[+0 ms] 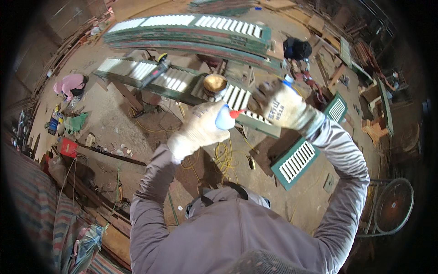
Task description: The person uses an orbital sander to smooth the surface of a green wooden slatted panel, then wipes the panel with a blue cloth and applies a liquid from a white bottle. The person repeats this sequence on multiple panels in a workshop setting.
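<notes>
My left hand (199,124), in a pale work glove, is wrapped round a white squeeze bottle (224,119) with a red nozzle. The nozzle points right, toward my other hand. My right hand (284,104), gloved too, is closed above the right end of a louvred shutter panel (175,78) with a green frame and white slats. A small blue piece (287,83) shows at its fingers; what it grips is mostly hidden. Just beyond my left hand, a round container (215,83) with a golden-brown inside stands on the panel. Further left on it lies an angle grinder (156,73).
Stacked green shutters (191,33) lie behind the panel. A smaller shutter (296,163) leans at the right. A yellow cord (224,160) coils on the floor. One person in pink (70,86) crouches far left; another in dark clothes (297,48) is at back right. A wheel (394,206) stands lower right.
</notes>
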Demonstrator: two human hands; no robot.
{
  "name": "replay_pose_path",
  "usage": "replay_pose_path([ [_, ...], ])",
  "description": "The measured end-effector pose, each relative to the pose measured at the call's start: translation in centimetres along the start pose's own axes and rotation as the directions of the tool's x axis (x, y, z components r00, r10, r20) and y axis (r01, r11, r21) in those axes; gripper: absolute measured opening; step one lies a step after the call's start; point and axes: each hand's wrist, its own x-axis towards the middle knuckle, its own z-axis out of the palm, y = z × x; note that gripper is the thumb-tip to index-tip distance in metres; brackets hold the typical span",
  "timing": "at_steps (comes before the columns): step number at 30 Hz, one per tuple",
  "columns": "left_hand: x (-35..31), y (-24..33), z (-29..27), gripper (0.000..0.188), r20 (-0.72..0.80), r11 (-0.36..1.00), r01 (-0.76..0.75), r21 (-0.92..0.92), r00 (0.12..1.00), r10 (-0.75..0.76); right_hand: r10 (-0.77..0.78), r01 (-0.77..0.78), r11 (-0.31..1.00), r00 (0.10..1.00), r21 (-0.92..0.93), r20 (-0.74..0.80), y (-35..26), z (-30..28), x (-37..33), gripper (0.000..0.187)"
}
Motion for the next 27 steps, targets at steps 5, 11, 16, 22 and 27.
replay_pose_path([
  [5, -0.5, -2.2, 0.0, 0.058, -0.178, 0.921, -0.090, 0.379, 0.969, 0.168, 0.110, -0.304, 0.524, 0.950, 0.795, 0.291, -0.3, -4.2, 2.6, 0.025],
  [11, -0.2, -5.1, 3.3, 0.046, -0.380, 0.880, -0.176, 0.441, 0.852, 0.360, -0.429, -0.588, -0.808, 0.637, 0.043, 0.640, -5.6, -1.3, 1.0, 0.041],
  [16, -0.4, -5.3, 5.0, 0.067, -0.240, 0.947, -0.022, 0.321, 0.965, 0.104, 0.170, -0.440, 0.149, 0.894, 0.886, 0.415, -5.7, -0.2, 0.1, 0.032],
  [22, -0.6, -4.6, 3.7, 0.061, -0.151, 0.995, 0.003, 0.101, 0.988, 0.012, 0.122, -0.144, 0.809, 0.990, 0.569, 0.077, -2.7, 0.3, 1.3, 0.029],
  [27, -0.8, -3.8, 4.0, 0.070, -0.126, 0.990, -0.081, -0.119, 0.990, 0.066, 0.073, -0.181, 0.764, 0.978, 0.620, 0.196, 0.3, -2.8, 2.3, 0.027],
])
